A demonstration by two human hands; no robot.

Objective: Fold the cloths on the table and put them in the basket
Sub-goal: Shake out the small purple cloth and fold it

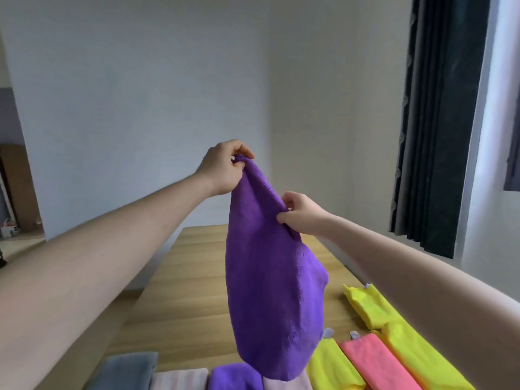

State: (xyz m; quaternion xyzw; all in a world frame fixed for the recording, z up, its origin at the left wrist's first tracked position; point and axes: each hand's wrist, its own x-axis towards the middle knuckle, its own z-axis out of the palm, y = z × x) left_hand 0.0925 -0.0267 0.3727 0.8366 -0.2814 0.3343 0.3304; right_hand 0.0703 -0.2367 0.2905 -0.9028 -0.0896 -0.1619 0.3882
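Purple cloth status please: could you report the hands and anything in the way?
Left hand, right hand pinch purple cloth, lifted. Basket unseen. Nothing blocking.

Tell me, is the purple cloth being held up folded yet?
Not folded: the purple cloth hangs loose above the table, pinched by left hand and right hand.
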